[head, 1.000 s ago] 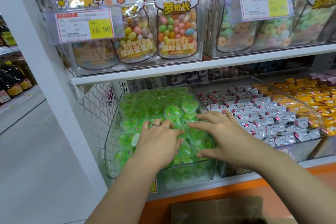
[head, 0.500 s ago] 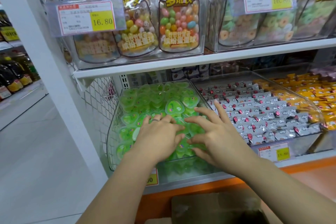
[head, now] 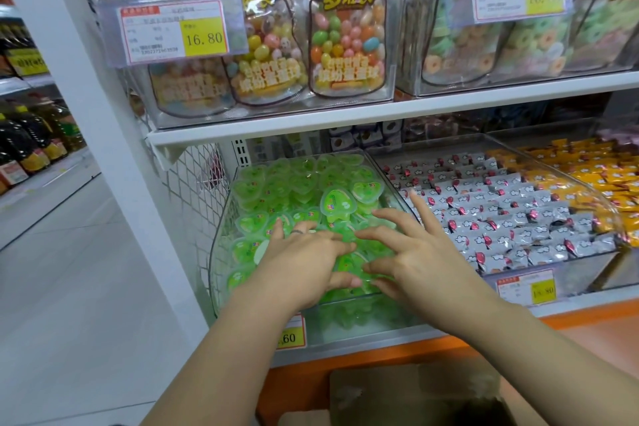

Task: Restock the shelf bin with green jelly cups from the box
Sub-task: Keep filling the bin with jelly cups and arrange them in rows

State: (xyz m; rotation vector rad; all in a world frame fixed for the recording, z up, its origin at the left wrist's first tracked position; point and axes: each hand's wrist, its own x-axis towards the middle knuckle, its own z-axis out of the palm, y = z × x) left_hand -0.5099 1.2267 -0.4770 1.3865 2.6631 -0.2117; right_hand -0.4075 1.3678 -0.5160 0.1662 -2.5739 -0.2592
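Shop aisle, white shelving [head: 345, 117], pale floor at left, dark bottles [head: 27, 145] on a far rack. Top shelf: clear bins of jelly-bean pouches [head: 345, 38] with cartoon fox heads, price tag [head: 173, 33] reading 16.80 clipped in front, ring-candy pouches [head: 466, 45] further right.

Lower shelf: 3 clear bins side by side. Leftmost shelf bin [head: 218, 245] heaped with green jelly cups [head: 301, 183] — heart-shaped, sealed lids, piled up to the rim and higher at the back. Grey wrapped sweets [head: 501, 211] in the middle bin, yellow wrapped sweets [head: 605, 173] in the right one. Wire mesh panel [head: 197, 180] just left of the jelly bin.

Palm-down left hand [head: 301, 263] on the front of the heap, fingers straight and spread, touching cups, gripping nothing; ring [head: 298, 232] on 1 finger. Palm-down right hand [head: 425, 259] just beside it, fingers splayed over cups near the bin's right wall, released, nothing pinched. Thumbs close together over the front row; touching or apart, cannot tell.

Brown cardboard box [head: 415, 398] at the bottom edge, below the orange shelf base [head: 380, 360] — blurred, contents unreadable. Small bin tag [head: 292, 335] partly behind the left forearm, ".60" showing
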